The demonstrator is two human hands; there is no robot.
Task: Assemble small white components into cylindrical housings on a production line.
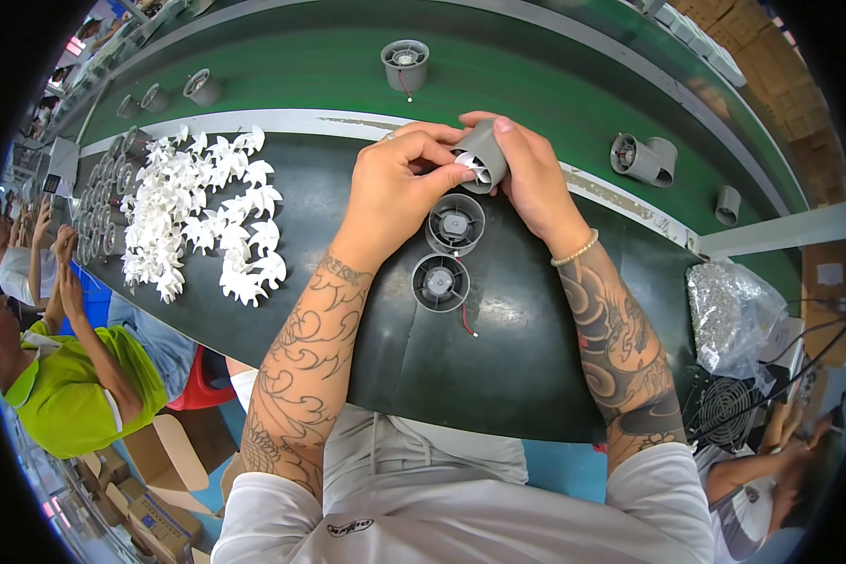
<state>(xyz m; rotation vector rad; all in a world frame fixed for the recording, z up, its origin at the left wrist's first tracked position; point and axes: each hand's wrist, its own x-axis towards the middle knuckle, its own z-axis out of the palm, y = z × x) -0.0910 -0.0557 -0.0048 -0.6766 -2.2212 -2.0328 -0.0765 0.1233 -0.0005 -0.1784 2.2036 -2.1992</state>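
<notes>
Above the far edge of the dark table, my right hand (533,174) wraps round a grey cylindrical fan housing (482,150), which is tilted with its mouth toward me. My left hand (412,171) pinches a white fan impeller (471,169) at that mouth, the piece partly inside the housing; fingers hide some of it. Just below my hands stand two more grey fan housings, the farther housing (456,223) touching or nearly touching the nearer one (441,282). Each has a motor hub in the middle, and a red wire (468,321) trails from the nearer housing.
Loose white impellers (188,207) are heaped at the left, beside rows of grey housings (103,202). Several housings, one with a red wire (405,68), sit on the green conveyor (301,75). A clear plastic bag (731,315) lies at right. Co-workers sit on both sides.
</notes>
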